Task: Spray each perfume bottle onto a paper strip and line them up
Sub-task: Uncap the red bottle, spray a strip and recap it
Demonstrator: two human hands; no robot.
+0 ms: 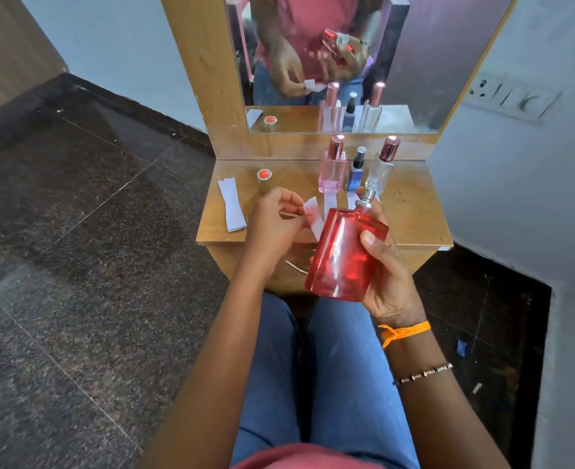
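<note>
Red glass makes up the flat, rectangular perfume bottle [345, 255], translucent, cap off, with a bare silver spray nozzle [367, 198] at its top. It is tilted above the front edge of the wooden bench [411, 211], the right hand [389, 275] wrapped around it, thumb on its face and one finger up by the nozzle. Just left of the bottle, the left hand [274, 225] has its fingers [293, 206] pinched together on a white paper strip [313, 214], close to the nozzle. Behind the bottle stand three capped ones: a pink bottle [333, 172], a small blue bottle [356, 172] and a clear bottle [381, 172], each with a paper strip in front of it; how much liquid they hold I cannot tell. Farther left of the red bottle lie spare strips [232, 208] and a red-topped cap [264, 177]. Beyond it all, a mirror [411, 62].
</note>
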